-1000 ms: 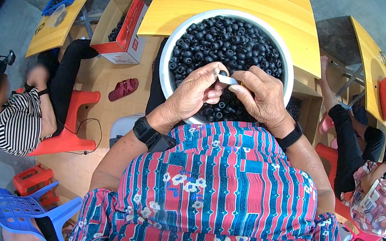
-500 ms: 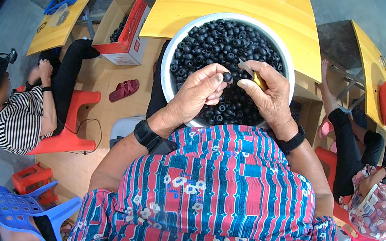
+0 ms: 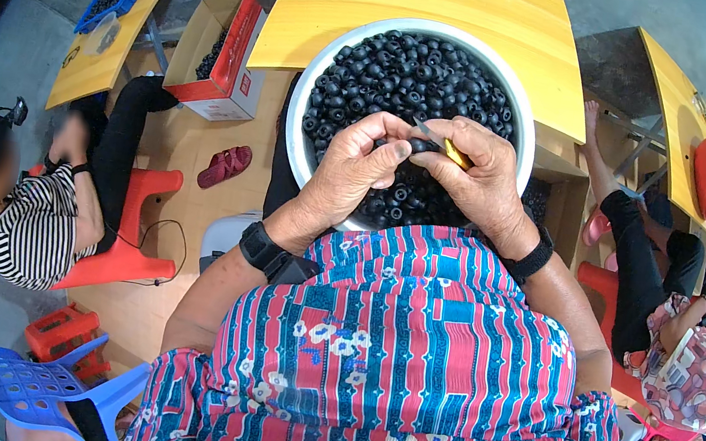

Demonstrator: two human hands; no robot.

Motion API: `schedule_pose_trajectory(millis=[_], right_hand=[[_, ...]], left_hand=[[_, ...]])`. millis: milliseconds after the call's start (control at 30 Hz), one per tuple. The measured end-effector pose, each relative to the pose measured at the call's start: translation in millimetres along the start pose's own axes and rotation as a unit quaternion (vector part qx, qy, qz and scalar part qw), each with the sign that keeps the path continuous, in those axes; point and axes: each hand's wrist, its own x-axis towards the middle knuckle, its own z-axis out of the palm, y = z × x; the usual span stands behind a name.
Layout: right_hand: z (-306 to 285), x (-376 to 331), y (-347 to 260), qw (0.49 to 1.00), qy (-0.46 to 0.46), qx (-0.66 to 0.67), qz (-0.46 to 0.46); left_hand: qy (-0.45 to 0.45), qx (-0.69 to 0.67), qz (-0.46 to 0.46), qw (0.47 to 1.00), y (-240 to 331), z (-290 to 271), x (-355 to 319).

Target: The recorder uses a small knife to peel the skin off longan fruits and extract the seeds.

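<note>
While both hands are working close together over the pale round basin [image 3: 300, 108], the left hand [image 3: 357, 164] is pinching one round black piece [image 3: 420, 146] at its fingertips, above the heap of similar pieces [image 3: 383, 81]. The right hand [image 3: 485, 178] is gripping a yellow-handled knife [image 3: 457, 153], thumb reaching to the piece. Blade is sitting just by it — can't tell if it's touching. Step in hand is looking like knife work on a single piece. Next move is probably calling for a firm pinch, short blade control — left fingertips clear of the edge.
</note>
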Motion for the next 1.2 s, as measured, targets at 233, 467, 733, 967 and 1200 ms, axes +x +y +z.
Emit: schedule_pose_trajectory(millis=[233, 467, 733, 967, 1200], right_hand=[[-3, 3, -3, 0.997, -0.026, -0.060, -0.045], [4, 2, 7, 0.997, 0.029, 0.077, -0.003], [-1, 2, 5, 0.998, -0.025, 0.050, 0.033], [-3, 3, 0, 0.999, -0.037, 0.010, 0.022], [-8, 0, -1, 0.996, -0.055, -0.059, -0.037]], left_hand=[[-0.067, -0.103, -0.065, 0.990, -4, -4, -1], [-0.067, -0.149, -0.057, 0.985, 1, 0, 1], [-0.071, -0.152, -0.063, 0.984, 2, -2, -1], [-0.092, -0.149, -0.070, 0.982, -2, -4, -1], [-0.056, -0.121, -0.030, 0.991, 1, -2, -2]])
